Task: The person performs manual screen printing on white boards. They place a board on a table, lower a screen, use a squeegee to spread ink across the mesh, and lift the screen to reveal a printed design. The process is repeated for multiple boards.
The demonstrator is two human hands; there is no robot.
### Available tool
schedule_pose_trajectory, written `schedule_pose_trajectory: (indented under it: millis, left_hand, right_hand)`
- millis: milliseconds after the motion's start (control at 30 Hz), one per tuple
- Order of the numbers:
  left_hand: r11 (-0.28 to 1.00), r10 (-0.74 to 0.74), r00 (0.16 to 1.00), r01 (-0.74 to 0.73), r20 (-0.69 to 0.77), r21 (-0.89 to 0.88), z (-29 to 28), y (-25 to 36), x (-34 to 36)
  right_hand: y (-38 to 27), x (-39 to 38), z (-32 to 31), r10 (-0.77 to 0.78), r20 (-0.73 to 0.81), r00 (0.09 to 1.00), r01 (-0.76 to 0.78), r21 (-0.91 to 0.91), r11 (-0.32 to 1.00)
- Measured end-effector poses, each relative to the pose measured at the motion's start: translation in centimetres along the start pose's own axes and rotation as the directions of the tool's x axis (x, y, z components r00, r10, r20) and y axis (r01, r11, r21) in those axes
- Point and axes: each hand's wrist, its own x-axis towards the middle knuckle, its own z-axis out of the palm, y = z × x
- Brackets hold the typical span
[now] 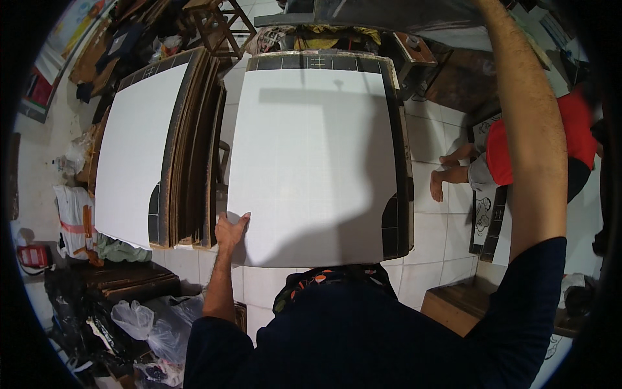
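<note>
A large white sheet (311,162) lies on a dark-bordered board (402,155) in front of me. My left hand (231,231) grips the board's left edge near its front corner, its thumb over the sheet and some of its fingers hidden. My right arm (534,142) is raised high on the right. Its hand is cut off by the top of the picture, close to a dark flat panel (402,14) at the far end. The arm's shadow falls across the sheet.
On the left, a second white sheet (133,155) tops a stack of brown boards (197,155). A person in a red shirt (564,139) crouches at the right beside more framed boards. Plastic bags (155,330) lie at the lower left; a wooden stool (220,26) stands at the back.
</note>
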Motion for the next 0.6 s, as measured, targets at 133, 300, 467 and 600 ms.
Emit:
schedule_pose_trajectory:
  millis: [133, 300, 467, 600]
  left_hand:
    - [0.994, -0.106, 0.993, 0.107, 0.044, -0.022, 0.7, -0.6, 0.6]
    - [0.993, -0.106, 0.991, 0.101, 0.082, 0.064, 3.1, -3.1, 2.4]
    - [0.935, 0.28, 0.932, -0.211, -0.231, 0.285, 1.9, 5.8, 1.3]
    - [0.425, 0.519, 0.85, -0.352, -0.094, -0.834, -1.4, 24.8, -3.1]
  right_hand:
    - [0.1, 0.4, 0.0, 0.003, -0.008, 1.0, -0.003, -0.008, 1.0]
    - [-1.1, -1.2, -0.4, 0.034, 0.021, 0.999, -0.033, -0.021, 0.999]
    - [-1.0, -7.5, 0.7, 0.047, -0.002, 0.999, -0.047, -0.06, 0.997]
    - [0.4, -16.4, 4.7, -0.145, -0.131, 0.981, 0.129, -0.123, 0.984]
